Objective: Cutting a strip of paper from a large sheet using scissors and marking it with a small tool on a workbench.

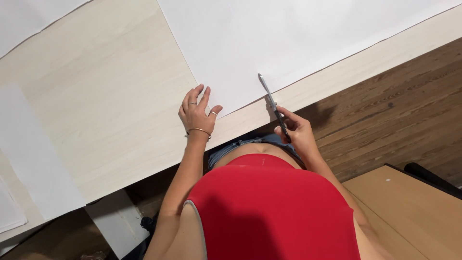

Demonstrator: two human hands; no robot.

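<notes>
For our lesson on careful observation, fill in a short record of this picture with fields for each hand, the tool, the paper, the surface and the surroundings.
Left hand: left hand rests flat at the corner of the large white sheet, rings on fingers, bangle on wrist
Right hand: right hand grips the scissors by the handles
Tool: blades point into the sheet's near edge
Surface: pale wooden table
Other paper: more white sheets at the left
Surroundings: dark wooden floor, light brown board at lower right
</notes>
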